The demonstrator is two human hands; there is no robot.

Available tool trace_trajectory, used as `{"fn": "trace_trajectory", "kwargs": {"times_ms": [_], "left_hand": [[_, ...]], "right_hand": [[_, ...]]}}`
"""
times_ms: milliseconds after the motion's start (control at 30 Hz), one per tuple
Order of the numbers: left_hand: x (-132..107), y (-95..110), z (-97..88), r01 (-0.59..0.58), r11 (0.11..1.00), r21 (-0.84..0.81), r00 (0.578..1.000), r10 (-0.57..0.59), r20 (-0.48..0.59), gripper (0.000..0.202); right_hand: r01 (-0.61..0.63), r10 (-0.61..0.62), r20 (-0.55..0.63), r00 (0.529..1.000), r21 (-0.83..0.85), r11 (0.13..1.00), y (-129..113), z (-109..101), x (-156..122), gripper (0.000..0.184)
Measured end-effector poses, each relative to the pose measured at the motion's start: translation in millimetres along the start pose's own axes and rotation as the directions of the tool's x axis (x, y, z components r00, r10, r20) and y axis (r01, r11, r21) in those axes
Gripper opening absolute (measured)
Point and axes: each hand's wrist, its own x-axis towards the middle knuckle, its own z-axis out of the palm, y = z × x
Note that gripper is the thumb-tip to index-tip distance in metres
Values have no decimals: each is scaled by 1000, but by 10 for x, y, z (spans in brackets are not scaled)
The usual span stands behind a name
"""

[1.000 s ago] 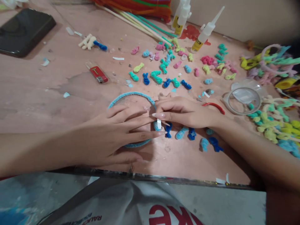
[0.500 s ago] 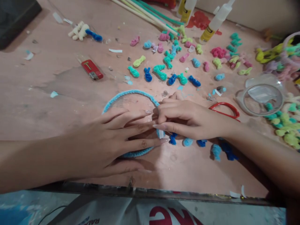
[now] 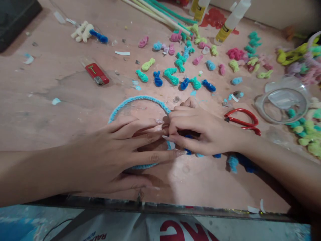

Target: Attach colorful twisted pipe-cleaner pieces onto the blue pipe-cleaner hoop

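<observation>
A light blue braided, fuzzy ring [image 3: 136, 98] lies on the table, partly covered by both hands. My left hand [image 3: 117, 147] is spread flat across the ring, fingers stretched out towards its right side. My right hand [image 3: 200, 129] is closed at that side, its fingers curled and its thumb pressed close against the ring. Just below the right thumb a small white strip [image 3: 172, 145] shows on the ring. The exact spot under the right fingertips is hidden. Light blue and dark blue fuzzy pieces [image 3: 233, 163] lie partly beneath my right wrist.
Red-handled scissors [image 3: 244, 117] rest beyond my right wrist, near a clear tape roll [image 3: 282, 105]. Several small coloured fuzzy twists [image 3: 171, 77] are scattered beyond the ring. A red lighter [image 3: 97, 73] lies left, and glue bottles [image 3: 232, 23] stand at the back. The table edge [image 3: 150, 205] runs in front.
The right hand and thumb have shifted slightly down and left, covering more of the blue pieces. More of the scissors' handles now shows. The left hand stays nearly in place on the ring.
</observation>
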Motion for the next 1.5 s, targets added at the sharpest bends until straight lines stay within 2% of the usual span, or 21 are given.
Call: {"fn": "trace_trajectory", "kwargs": {"times_ms": [200, 500, 633, 767, 867, 1200, 1333, 1500], "left_hand": [[-1, -5, 8, 21, 999, -26, 1000, -22, -8, 60], [-11, 20, 19, 67, 996, -67, 998, -68, -17, 61], [-16, 21, -7, 67, 998, -15, 998, -67, -2, 60], [-3, 18, -23, 55, 998, 8, 998, -55, 26, 65], [5, 30, -12, 77, 997, 22, 997, -77, 29, 65], [6, 61, -17, 86, 994, 60, 995, -89, 41, 61], [5, 64, -17, 89, 992, 92, 995, -93, 45, 64], [-2, 91, -28, 113, 986, 120, 990, -122, 66, 67]], "right_hand": [[-2, 0, -29, 1000, -69, 998, -10, 38, -3, 17], [-69, 69, -5, 998, -150, 986, -75, 31, -7, 21], [-130, 125, -68, 990, -79, 988, -76, 32, -4, 27], [-201, 216, -128, 968, 122, 972, -60, 12, -5, 45], [-231, 260, -132, 956, 203, 952, -66, 1, -2, 47], [-207, 220, -120, 968, 114, 972, -70, 36, 12, 40], [-230, 235, -82, 968, 72, 971, -78, 24, 12, 43], [-245, 246, -104, 964, 21, 969, -71, 35, -4, 42]]}}
